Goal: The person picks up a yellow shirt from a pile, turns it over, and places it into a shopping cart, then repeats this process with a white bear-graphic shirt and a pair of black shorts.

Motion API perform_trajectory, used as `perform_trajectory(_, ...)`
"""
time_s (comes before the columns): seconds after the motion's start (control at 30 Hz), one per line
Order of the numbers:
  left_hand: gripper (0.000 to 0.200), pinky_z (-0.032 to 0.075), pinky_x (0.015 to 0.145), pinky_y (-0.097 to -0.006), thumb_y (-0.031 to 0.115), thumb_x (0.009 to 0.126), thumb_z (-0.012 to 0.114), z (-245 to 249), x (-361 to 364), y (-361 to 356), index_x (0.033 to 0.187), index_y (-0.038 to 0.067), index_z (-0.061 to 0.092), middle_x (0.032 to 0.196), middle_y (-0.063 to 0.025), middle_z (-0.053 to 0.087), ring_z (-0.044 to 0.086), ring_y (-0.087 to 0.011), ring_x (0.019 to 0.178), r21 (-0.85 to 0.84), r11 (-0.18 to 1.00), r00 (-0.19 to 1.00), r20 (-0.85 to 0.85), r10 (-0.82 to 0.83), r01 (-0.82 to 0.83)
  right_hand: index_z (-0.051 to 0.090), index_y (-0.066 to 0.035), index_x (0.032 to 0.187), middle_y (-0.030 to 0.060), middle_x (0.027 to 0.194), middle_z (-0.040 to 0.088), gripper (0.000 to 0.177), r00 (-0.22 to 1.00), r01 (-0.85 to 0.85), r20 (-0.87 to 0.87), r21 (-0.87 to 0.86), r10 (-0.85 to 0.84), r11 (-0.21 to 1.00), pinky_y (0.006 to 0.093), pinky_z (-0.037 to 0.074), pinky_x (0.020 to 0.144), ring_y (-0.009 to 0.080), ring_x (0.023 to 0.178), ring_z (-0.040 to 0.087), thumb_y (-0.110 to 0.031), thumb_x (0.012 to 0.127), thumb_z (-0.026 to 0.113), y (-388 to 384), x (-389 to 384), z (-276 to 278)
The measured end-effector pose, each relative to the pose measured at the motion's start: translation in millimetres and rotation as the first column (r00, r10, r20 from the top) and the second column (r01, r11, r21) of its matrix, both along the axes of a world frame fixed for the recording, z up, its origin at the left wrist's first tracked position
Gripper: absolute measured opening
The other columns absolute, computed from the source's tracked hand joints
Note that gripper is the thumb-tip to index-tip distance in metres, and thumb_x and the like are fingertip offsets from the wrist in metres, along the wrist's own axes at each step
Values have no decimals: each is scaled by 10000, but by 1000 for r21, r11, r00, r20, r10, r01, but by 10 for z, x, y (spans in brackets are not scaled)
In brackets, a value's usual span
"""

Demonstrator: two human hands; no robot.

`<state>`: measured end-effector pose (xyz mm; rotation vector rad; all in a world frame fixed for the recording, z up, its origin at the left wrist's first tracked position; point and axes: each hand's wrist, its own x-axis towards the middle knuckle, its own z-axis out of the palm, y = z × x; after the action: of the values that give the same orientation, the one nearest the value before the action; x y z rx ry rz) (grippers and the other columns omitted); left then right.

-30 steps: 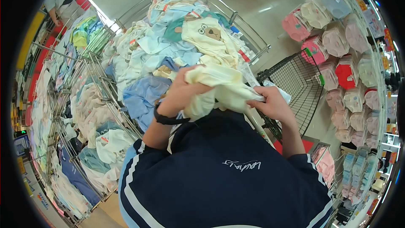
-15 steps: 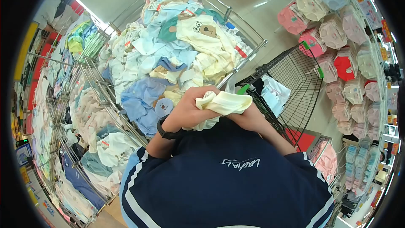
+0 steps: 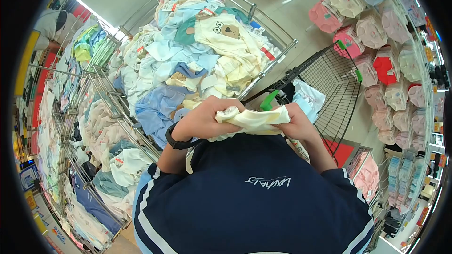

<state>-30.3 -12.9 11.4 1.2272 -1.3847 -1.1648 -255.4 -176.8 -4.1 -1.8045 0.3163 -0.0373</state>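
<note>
A pale yellow piece of baby clothing (image 3: 261,118) is stretched between my two hands, close to my chest. My left hand (image 3: 207,120), with a dark band on its wrist, is closed around the bunched left end. The other end is gripped by my right hand (image 3: 300,122), fingers wrapped round the cloth. Below it, near my right wrist, a printed bit of fabric (image 3: 300,150) shows. Just beyond my hands lies a heap of baby clothes (image 3: 188,61), with a bear-print garment (image 3: 226,30) on top.
A metal-railed bin (image 3: 282,49) holds the heap. At right stands a black wire shopping cart (image 3: 339,94) with a white plastic bag (image 3: 308,99) inside. More clothing bins (image 3: 101,146) line the left. Packs of underwear (image 3: 386,68) hang on a rack at far right.
My right hand has moved a little right and up. The pale yellow garment is spread wider between my hands, and the printed fabric has come into view below it.
</note>
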Motion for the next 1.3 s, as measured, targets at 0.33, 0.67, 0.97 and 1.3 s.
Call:
perform_trajectory(0.33,269,482,665,-267,93,746,734,-83,-49,-26,990,47,629,813,-53,675,635,-163,700,-40,999,999,-5,35,-35,653,-9,994,92,822,680,208,1000,24,-13,15,-23,1000,284,490,696,183,718,638,-8,786,637,0,-19,-2)
perform_trajectory(0.67,293,482,724,-280,93,761,713,-138,-47,-31,1038,47,631,872,-65,677,636,-171,768,-21,999,999,-27,32,-32,653,-7,997,75,813,681,198,1000,-14,-8,2,14,1000,266,482,691,120,723,620,-38,802,644,-66,-11,63)
perform_trajectory(0.97,734,371,1002,-344,203,748,778,-269,22,-126,1377,61,428,1359,-107,481,464,-203,1221,-66,955,955,-76,285,-290,564,10,1180,78,1045,653,338,839,498,-124,569,-531,654,277,513,774,139,904,634,-206,924,607,-94,6,38)
perform_trajectory(1.3,235,490,743,-257,158,804,724,-196,790,-81,1002,33,707,869,-77,717,650,-121,786,-170,693,641,275,717,-701,611,2,1124,43,1013,661,293,790,568,12,359,-613,740,261,505,754,104,898,623,-211,923,612,-758,5,219)
